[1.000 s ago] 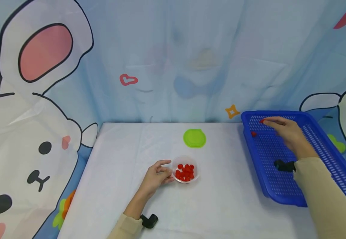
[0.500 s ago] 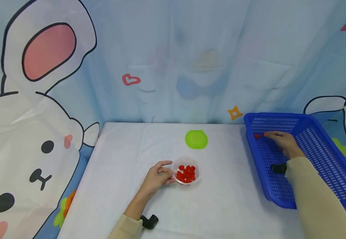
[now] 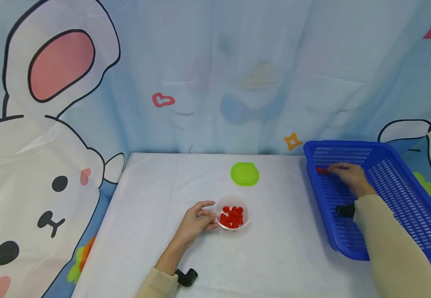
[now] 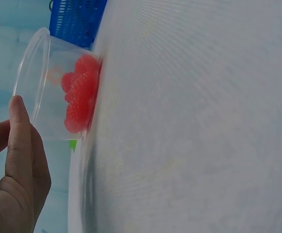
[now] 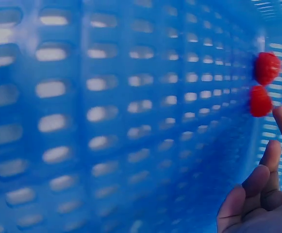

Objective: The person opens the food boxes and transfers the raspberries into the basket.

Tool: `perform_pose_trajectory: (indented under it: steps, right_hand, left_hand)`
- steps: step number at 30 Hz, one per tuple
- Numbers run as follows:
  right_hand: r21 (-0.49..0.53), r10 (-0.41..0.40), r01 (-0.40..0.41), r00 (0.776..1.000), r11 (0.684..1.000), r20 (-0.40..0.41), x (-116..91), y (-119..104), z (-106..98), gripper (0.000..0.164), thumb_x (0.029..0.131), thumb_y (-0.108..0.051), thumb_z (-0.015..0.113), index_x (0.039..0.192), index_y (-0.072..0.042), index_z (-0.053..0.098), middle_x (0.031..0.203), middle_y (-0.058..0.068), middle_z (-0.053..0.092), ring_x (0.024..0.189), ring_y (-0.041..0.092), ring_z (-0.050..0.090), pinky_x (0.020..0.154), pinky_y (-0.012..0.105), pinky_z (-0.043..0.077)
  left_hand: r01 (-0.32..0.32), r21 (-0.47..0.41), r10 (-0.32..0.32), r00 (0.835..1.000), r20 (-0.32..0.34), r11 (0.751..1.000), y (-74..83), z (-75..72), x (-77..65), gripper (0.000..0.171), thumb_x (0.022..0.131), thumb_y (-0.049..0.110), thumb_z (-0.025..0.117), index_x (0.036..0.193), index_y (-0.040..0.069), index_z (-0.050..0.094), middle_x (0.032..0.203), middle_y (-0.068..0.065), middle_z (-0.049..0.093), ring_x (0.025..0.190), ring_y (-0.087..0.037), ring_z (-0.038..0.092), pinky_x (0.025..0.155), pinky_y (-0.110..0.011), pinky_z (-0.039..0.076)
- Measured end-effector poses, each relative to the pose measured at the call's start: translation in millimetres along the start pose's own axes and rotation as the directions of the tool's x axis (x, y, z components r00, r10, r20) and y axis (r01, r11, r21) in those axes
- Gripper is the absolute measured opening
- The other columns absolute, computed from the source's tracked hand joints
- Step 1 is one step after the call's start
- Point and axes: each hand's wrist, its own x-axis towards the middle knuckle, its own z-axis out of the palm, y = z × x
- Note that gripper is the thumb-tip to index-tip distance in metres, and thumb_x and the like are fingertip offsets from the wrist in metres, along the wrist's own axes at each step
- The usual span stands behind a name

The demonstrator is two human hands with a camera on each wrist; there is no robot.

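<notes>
A clear plastic cup (image 3: 247,217) stands on the white table, with several small red berries (image 3: 232,217) inside. The left wrist view shows pale specks on these berries (image 4: 80,97). My left hand (image 3: 196,220) is at the cup's left side, its fairly straight fingers against the rim (image 4: 20,87). Inside the blue basket (image 3: 314,198), my right hand (image 3: 350,177) reaches toward the far left corner. Two red berries (image 5: 260,101) sit side by side there. A fingertip of the right hand lies right beside the nearer berry, which is not between finger and thumb; contact is hard to tell.
A green round lid (image 3: 244,174) lies on the table (image 3: 170,182) behind the cup. The basket occupies the table's right side, its raised walls around the right hand. A printed cloth (image 3: 208,74) hangs along the back edge.
My right hand has lowered a pinched red berry into the basket, beside another berry, and the fingers have come off it. The left hand and cup stay put. The head view shifted slightly.
</notes>
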Motion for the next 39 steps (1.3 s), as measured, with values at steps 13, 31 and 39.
perform_pose_trajectory:
  steps: [13, 31, 39]
  right_hand:
    - [-0.037, -0.242, 0.242, 0.97, 0.97, 0.002, -68.8, -93.6, -11.6, 0.073, 0.093, -0.06, 0.06, 0.143, -0.007, 0.053, 0.155, 0.025, 0.028, 0.141, 0.052, 0.021, 0.105, 0.076, 0.024]
    - [-0.05, -0.57, 0.574, 0.818, 0.817, 0.08, -160.6, -137.1, 91.2, 0.027, 0.097, -0.031, 0.069, 0.117, -0.012, 0.073, 0.094, 0.009, 0.057, 0.069, 0.024, 0.046, 0.05, 0.03, 0.039]
    - [0.046, -0.622, 0.622, 0.772, 0.782, 0.128, -158.2, -121.3, 141.0, 0.02, 0.093, -0.017, 0.074, 0.111, -0.007, 0.075, 0.089, 0.008, 0.056, 0.076, 0.025, 0.046, 0.055, 0.028, 0.039]
  left_hand:
    - [-0.009, 0.005, 0.009, 1.0, -0.005, 1.0, 3.4, -4.9, -2.0, 0.045, 0.096, 0.003, 0.067, 0.139, 0.0, 0.052, 0.101, -0.017, 0.063, 0.085, -0.021, 0.067, 0.082, -0.038, 0.061]
    - [-0.003, 0.008, 0.003, 1.0, 0.002, 1.0, 0.4, -3.3, -0.2, 0.045, 0.096, 0.004, 0.067, 0.139, 0.001, 0.052, 0.101, -0.016, 0.063, 0.084, -0.02, 0.068, 0.082, -0.037, 0.06]
    - [0.004, -0.012, -0.004, 1.0, 0.006, 1.0, -1.0, 0.2, -1.6, 0.046, 0.096, 0.004, 0.068, 0.139, -0.001, 0.052, 0.1, -0.015, 0.063, 0.083, -0.021, 0.067, 0.082, -0.037, 0.061]
